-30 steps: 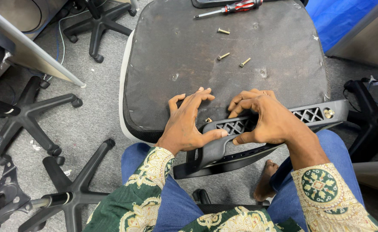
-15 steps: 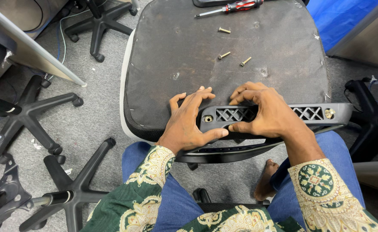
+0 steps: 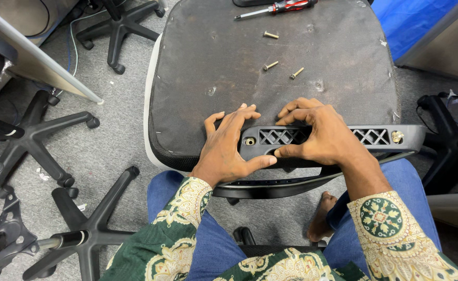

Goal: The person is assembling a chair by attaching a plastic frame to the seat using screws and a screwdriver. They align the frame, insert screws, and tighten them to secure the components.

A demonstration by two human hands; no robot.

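Note:
An upturned chair seat [image 3: 229, 67] with a dark fabric underside lies in front of me. Across its near edge rests a black plastic armrest bracket [image 3: 374, 138] with lattice cut-outs and screw holes. My left hand [image 3: 229, 148] holds the bracket's left end, thumb under it beside a screw hole [image 3: 250, 141]. My right hand [image 3: 325, 135] grips the bracket's middle, fingers over the top. A brass screw [image 3: 395, 137] sits in the bracket's right end. Three loose brass screws [image 3: 270, 65] lie on the seat. A red-handled screwdriver [image 3: 281, 7] lies at the far edge.
Black five-star chair bases [image 3: 36, 140] stand on the grey carpet to the left, another [image 3: 119, 21] at the top. A chair mechanism [image 3: 0, 242] lies at the lower left. A blue panel [image 3: 416, 21] is at the upper right. My knees in blue jeans are below.
The bracket has rotated from tilted to level along the seat's near edge, and both hands have shifted slightly with it.

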